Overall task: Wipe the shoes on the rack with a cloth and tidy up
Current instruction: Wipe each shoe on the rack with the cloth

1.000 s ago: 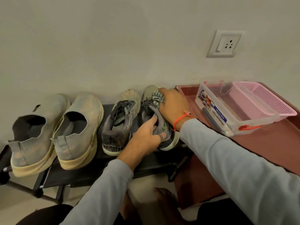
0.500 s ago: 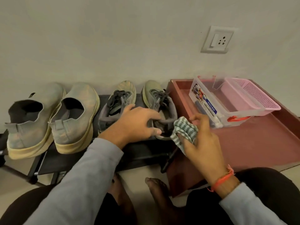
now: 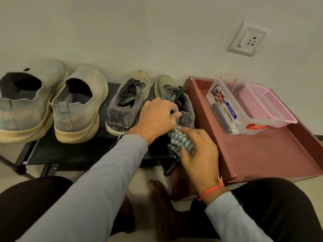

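Observation:
Several shoes stand on a low black rack (image 3: 73,154) against the wall. Two large pale slip-ons (image 3: 80,105) are on the left. Two small grey lace-up sneakers are on the right. My left hand (image 3: 155,119) grips the heel collar of the rightmost grey sneaker (image 3: 174,95). My right hand (image 3: 197,152) holds a bunched striped cloth (image 3: 180,142) against that sneaker's heel. The other grey sneaker (image 3: 125,105) stands free just left of my left hand.
A maroon tray (image 3: 262,154) sits right of the rack. It holds a clear plastic box (image 3: 227,112) and a pink basket (image 3: 269,105). A wall socket (image 3: 246,39) is above. My knees and bare feet are below the rack.
My right hand has brought the cloth from beside the rack's right end up to the sneaker's heel. My left hand has stayed on the sneaker.

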